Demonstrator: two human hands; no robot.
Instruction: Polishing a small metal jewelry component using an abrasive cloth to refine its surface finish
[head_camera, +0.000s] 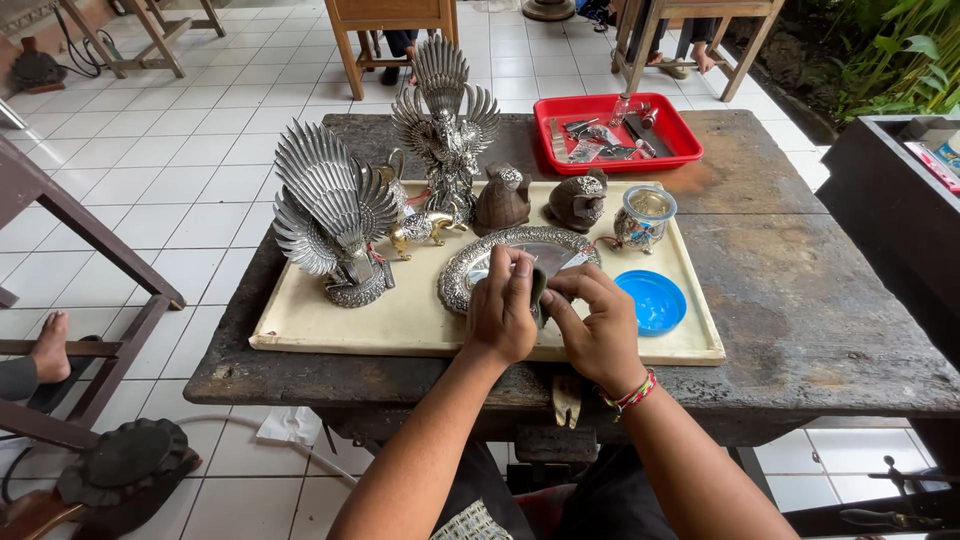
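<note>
Here both hands (550, 315) pinch dark cloth (538, 296) over embossed oval silver tray (480, 262)

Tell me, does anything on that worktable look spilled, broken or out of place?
Nothing stands out. The silver figures stand upright on the cream board, the blue lid lies flat, and both hands hold a small cloth.

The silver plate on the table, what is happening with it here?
A person seated at a dark wooden table holds both hands over an ornate silver plate lying on a cream board. The left hand and right hand pinch a small dark cloth between them at the plate's near rim. Silver bird figures stand behind it, a blue lid lies to the right, and a red tray of tools sits at the far edge.
</note>
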